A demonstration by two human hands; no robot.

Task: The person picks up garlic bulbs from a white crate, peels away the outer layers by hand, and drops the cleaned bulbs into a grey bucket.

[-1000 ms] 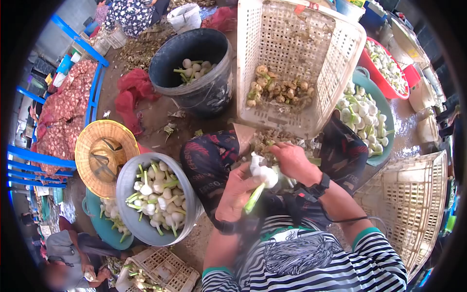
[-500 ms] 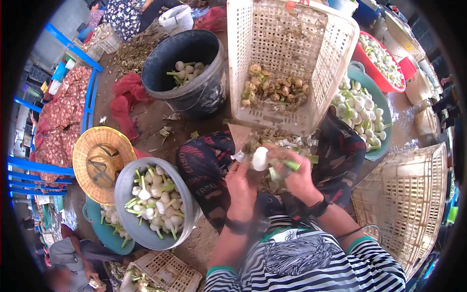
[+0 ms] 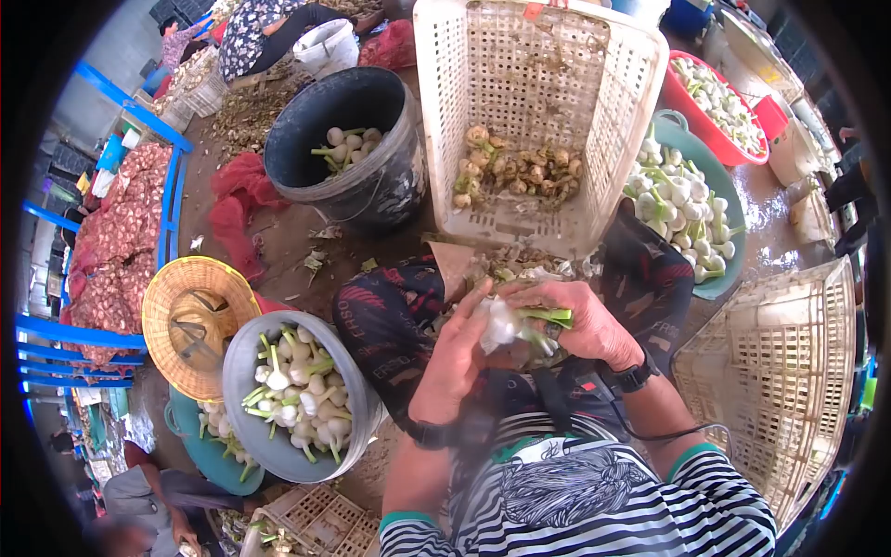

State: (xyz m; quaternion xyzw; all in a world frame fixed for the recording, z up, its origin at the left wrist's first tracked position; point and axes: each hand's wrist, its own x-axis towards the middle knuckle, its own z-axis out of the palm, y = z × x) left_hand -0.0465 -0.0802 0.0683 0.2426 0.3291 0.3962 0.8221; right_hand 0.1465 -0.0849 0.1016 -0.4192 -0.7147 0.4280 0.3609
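A white garlic bulb [image 3: 501, 325] with a green stem [image 3: 546, 315] is between my hands, above my lap, blurred by motion. My left hand [image 3: 458, 345] presses its fingers against the bulb's left side. My right hand [image 3: 592, 320] is closed round the stem end, its fingertips over the top of the bulb. A small dark spot shows by the right fingers, and I cannot make out what it is. Loose peelings [image 3: 524, 263] lie just beyond my hands, between my knees.
Ahead stands a white plastic crate [image 3: 509, 223] holding brownish bulbs. A dark bucket [image 3: 408, 176], a grey tub of garlic [image 3: 243, 408] and a straw hat [image 3: 167, 306] are leftward. To the right are a teal basin [image 3: 738, 200], a red basin [image 3: 676, 93] and another crate [image 3: 770, 371].
My hands have come together round the garlic bulb. The left hand has moved up onto it, and the bulb, whole and bright before, is now partly covered by fingers and blurred.
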